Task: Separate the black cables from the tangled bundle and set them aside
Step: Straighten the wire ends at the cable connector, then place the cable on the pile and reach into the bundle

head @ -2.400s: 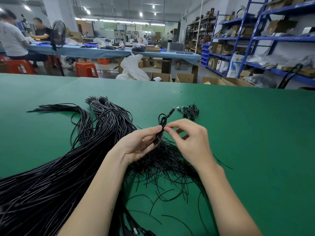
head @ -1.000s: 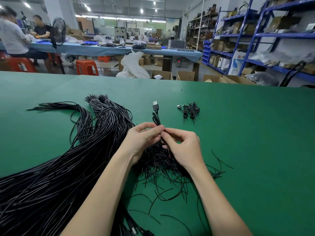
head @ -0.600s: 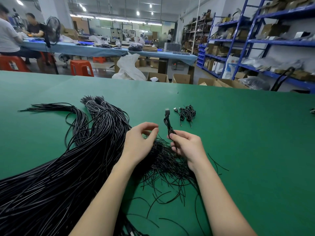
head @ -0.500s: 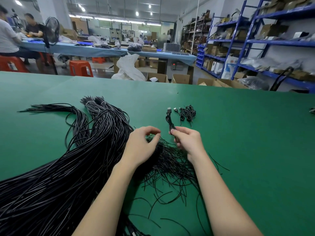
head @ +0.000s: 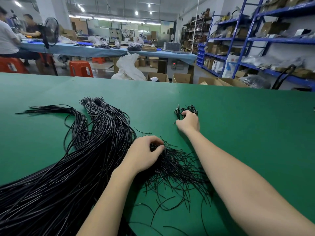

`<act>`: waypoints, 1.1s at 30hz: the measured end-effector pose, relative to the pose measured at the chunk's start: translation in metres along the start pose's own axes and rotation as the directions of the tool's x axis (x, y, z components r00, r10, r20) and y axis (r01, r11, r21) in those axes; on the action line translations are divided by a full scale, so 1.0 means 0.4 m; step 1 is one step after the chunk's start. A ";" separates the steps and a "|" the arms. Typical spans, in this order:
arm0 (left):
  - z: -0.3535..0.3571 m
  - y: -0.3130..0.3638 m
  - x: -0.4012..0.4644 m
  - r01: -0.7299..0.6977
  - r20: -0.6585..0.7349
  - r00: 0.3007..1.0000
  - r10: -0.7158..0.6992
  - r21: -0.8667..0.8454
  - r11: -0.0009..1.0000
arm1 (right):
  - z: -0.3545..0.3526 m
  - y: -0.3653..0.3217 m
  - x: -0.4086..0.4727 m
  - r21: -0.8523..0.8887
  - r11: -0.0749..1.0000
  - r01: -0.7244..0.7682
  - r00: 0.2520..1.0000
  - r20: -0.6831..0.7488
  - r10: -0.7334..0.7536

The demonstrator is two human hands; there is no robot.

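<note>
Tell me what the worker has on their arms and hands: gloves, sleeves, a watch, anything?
Nothing shows. Both the left hand and the right hand are bare, with no gloves, rings or tape visible. The forearms are uncovered as far as the picture's lower edge, with no sleeve, watch or wristband in view. Anything worn higher up lies outside the frame.
</note>
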State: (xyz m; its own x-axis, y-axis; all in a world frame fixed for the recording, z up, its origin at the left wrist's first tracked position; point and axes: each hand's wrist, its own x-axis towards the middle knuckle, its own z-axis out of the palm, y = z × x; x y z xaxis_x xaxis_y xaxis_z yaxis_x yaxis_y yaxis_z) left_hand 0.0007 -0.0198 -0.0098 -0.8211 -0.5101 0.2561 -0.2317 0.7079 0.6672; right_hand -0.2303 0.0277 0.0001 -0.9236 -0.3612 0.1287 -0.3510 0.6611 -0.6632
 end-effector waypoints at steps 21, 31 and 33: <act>0.002 -0.001 -0.008 0.016 0.027 0.999 -0.018 0.058 0.998 | -0.003 0.022 -0.088 -0.397 0.900 0.180 0.967 0.237 -0.088; 0.002 -0.003 -0.007 0.016 0.024 1.000 -0.017 0.058 0.998 | -0.022 0.008 -0.091 -0.374 0.911 0.175 0.955 0.288 -0.065; 0.004 -0.004 -0.006 0.011 0.022 1.000 -0.013 0.073 0.997 | -0.034 0.010 -0.121 -0.308 0.929 0.205 0.961 0.241 -0.132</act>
State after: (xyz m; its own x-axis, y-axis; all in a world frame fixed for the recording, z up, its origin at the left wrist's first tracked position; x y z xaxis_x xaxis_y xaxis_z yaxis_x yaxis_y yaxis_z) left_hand 0.0021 -0.0190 -0.0125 -0.8291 -0.5085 0.2322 -0.2783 0.7357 0.6175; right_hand -0.1891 0.0568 0.0013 -0.8043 -0.5932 0.0340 -0.5631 0.7427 -0.3624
